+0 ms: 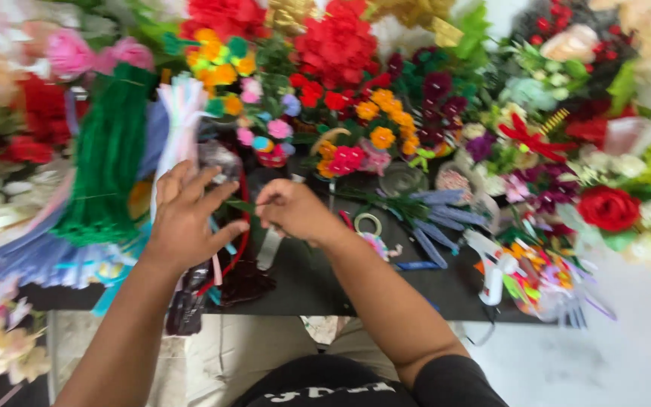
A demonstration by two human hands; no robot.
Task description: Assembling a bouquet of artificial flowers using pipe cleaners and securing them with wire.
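Head view: both hands over the black worktop [386, 290]. Right hand [295, 212] pinches a thin green stem [241, 205], approx horizontal, long axis running L-R, free end twd left hand [188, 218], which is spread w/ fingers open just beside it. Behind: green stem bundle [107, 158], then red & orange flowers [340, 45].

- The left hand [186, 215] reaches forward, palm down, fingers spread and slightly curled.
- The right hand [295, 211] is loosely fisted, thumb and forefinger pinched together, pointing toward the left hand.
- Both forearms are bare.
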